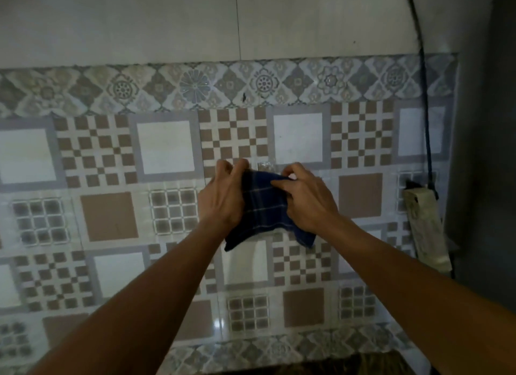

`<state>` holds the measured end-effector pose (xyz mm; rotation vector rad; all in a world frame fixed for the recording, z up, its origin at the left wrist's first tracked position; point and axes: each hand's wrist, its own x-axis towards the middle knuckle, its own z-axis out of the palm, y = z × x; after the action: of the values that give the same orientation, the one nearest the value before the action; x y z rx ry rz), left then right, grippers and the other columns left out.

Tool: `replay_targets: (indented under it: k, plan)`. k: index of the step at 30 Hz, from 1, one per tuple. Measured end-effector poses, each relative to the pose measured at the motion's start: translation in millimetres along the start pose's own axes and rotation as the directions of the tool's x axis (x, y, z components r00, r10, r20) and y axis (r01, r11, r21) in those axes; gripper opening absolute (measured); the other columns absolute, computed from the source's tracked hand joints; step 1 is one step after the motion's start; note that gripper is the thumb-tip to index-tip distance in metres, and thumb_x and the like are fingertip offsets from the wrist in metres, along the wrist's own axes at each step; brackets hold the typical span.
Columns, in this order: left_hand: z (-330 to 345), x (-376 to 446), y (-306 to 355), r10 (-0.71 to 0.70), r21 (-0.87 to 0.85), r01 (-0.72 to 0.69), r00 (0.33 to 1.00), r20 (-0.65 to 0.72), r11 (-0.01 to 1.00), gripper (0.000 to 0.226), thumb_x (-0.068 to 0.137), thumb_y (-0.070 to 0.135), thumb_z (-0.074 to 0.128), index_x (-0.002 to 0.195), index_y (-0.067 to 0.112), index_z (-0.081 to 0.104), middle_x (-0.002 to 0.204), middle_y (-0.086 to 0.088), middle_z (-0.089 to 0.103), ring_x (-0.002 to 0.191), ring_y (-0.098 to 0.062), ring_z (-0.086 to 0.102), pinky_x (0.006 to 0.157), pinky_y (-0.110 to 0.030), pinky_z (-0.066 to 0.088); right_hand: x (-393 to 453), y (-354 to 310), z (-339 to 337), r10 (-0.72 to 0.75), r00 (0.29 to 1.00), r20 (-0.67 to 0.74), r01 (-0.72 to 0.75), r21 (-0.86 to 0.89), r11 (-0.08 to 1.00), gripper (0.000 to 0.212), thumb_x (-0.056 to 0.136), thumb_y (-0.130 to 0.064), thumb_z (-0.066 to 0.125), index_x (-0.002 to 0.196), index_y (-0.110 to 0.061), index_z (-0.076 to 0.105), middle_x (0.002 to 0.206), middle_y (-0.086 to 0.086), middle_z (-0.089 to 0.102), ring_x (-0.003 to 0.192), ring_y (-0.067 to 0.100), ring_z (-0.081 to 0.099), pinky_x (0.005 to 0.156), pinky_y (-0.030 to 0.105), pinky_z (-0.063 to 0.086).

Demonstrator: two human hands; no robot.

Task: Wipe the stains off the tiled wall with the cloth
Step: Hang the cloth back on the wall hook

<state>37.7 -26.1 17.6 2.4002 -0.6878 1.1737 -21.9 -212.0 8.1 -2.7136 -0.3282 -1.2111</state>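
A dark blue cloth (264, 207) with thin pale check lines hangs between my two hands in front of the tiled wall (167, 151). My left hand (223, 195) grips its left edge with the fingers curled over the top. My right hand (307, 198) pinches its right side, fingers pressed onto the fabric. The cloth's lower corners droop below both wrists. The wall carries brown, grey and white patterned tiles with a floral border band (195, 88) above. A small dark mark (244, 97) sits on that band. Whether the cloth touches the wall I cannot tell.
A dark cable (424, 117) runs down the wall at the right to a pale power strip (425, 226) hanging there. A dark grey upright surface (488, 151) bounds the right side. Plain light tiles (139, 19) fill the wall above the border.
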Motion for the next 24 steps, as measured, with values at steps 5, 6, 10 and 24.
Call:
replay_targets:
  k: [5, 6, 10, 24]
  plan:
    - [30.9, 25.1, -3.9, 0.068, 0.217, -0.080, 0.996, 0.061, 0.973, 0.035, 0.097, 0.033, 0.061, 0.132, 0.028, 0.057, 0.129, -0.006, 0.041, 0.104, -0.029, 0.058, 0.064, -0.038, 0.051, 23.1, 24.1, 26.5, 0.170, 0.984, -0.061, -0.160, 0.136, 0.978, 0.020, 0.099, -0.053, 0.051, 0.099, -0.033, 0.054, 0.099, -0.004, 0.060, 0.096, 0.024, 0.055, 0.082, 0.045, 0.049]
    - [37.2, 21.6, -5.1, 0.066, 0.206, -0.079, 0.995, 0.068, 0.975, 0.036, 0.097, 0.032, 0.060, 0.133, 0.028, 0.058, 0.129, -0.006, 0.042, 0.106, -0.029, 0.059, 0.068, -0.040, 0.053, 20.2, 26.8, 34.1, 0.186, 0.981, -0.050, -0.176, 0.157, 0.972, 0.023, 0.098, -0.058, 0.049, 0.098, -0.035, 0.053, 0.098, -0.005, 0.059, 0.095, 0.023, 0.054, 0.081, 0.044, 0.048]
    - [60.5, -2.8, -6.0, 0.066, 0.107, -0.074, 0.995, 0.073, 0.991, 0.035, 0.101, 0.025, 0.057, 0.136, 0.025, 0.060, 0.122, -0.006, 0.049, 0.098, -0.030, 0.061, 0.069, -0.040, 0.053, 3.3, 31.5, 61.8, 0.226, 0.969, -0.095, -0.193, 0.274, 0.942, 0.023, 0.091, -0.062, 0.057, 0.089, -0.039, 0.054, 0.089, -0.003, 0.064, 0.085, 0.023, 0.064, 0.074, 0.050, 0.053]
    - [-12.3, -37.2, 22.3, -0.208, -0.038, 0.224, 0.946, 0.250, 0.974, 0.033, 0.093, 0.020, 0.063, 0.125, 0.026, 0.070, 0.131, -0.005, 0.053, 0.121, -0.031, 0.049, 0.099, -0.053, 0.048, -68.6, -19.3, 32.1, 0.399, 0.916, -0.037, -0.366, 0.328, 0.871, 0.059, 0.087, 0.000, 0.069, 0.141, -0.022, 0.059, 0.143, 0.014, 0.047, 0.124, 0.036, 0.049, 0.100, 0.049, 0.050]
